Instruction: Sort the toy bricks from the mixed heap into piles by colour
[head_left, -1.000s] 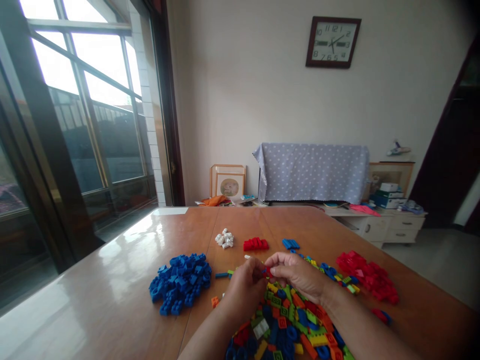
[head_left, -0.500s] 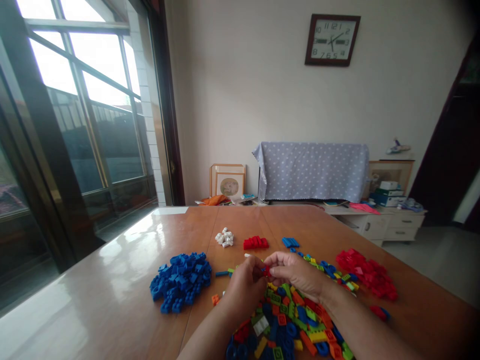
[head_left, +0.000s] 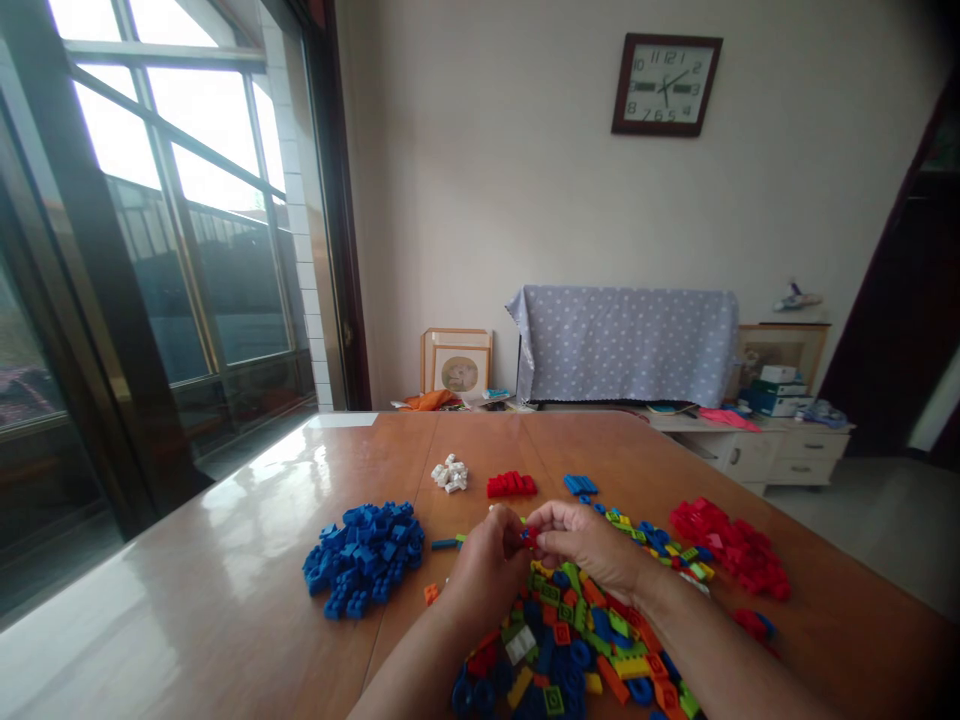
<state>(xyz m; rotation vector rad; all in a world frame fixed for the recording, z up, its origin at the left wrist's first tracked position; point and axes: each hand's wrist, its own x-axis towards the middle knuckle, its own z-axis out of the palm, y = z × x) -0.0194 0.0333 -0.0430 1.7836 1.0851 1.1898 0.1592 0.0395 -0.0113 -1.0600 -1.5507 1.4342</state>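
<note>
My left hand (head_left: 491,560) and my right hand (head_left: 581,540) meet above the near middle of the table. Between their fingertips is a small red piece (head_left: 531,538), with a bit of blue at its left side. Both hands are closed in a pinch on it. Under and in front of them spreads a mixed heap of coloured bricks (head_left: 559,640). A pile of blue bricks (head_left: 365,560) lies left of my left hand, and a pile of red bricks (head_left: 731,545) is off to the right.
Farther back on the wooden table (head_left: 405,450) lie small groups of white bricks (head_left: 450,474), red bricks (head_left: 512,485) and blue bricks (head_left: 580,485). An orange brick (head_left: 431,594) sits left of my left wrist. Beyond the table stands a low cabinet (head_left: 802,455).
Both hands have shifted very slightly left, still fingertip to fingertip around the small red piece. The view has moved a little.
</note>
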